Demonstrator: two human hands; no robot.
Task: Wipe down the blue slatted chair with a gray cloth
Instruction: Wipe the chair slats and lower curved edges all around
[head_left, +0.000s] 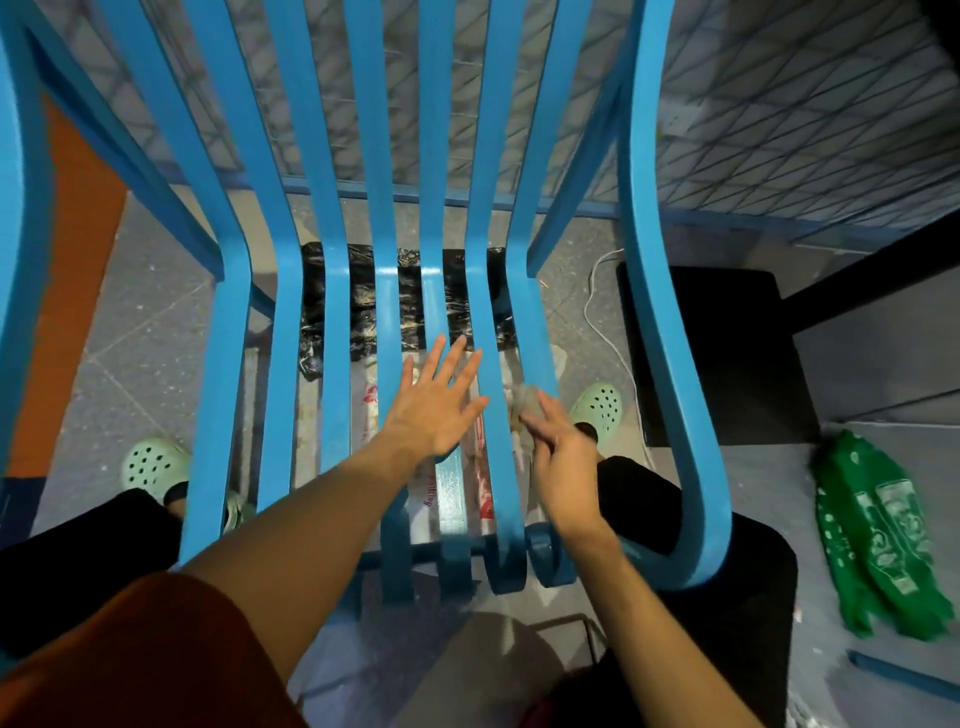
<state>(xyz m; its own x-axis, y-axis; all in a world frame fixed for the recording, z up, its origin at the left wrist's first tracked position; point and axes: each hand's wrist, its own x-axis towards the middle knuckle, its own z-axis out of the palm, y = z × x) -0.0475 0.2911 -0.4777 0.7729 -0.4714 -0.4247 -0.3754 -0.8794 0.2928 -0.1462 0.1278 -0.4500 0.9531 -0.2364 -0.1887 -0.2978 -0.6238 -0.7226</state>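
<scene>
The blue slatted chair (332, 322) fills the view, its back slats rising away from me and its seat slats running toward me. My left hand (436, 402) lies flat on the middle seat slats, fingers spread, holding nothing. My right hand (558, 467) is closed on a small bunched gray cloth (522, 410), pressed against the rightmost seat slat. The cloth is blurred and partly hidden by my fingers.
Under the seat lie a black plastic bag (363, 306) and a clear printed sheet (371, 400). My feet in pale green clogs (153, 465) flank the chair. A white cable (605, 332), a black mat (727, 353) and a green bag (878, 530) are on the right floor.
</scene>
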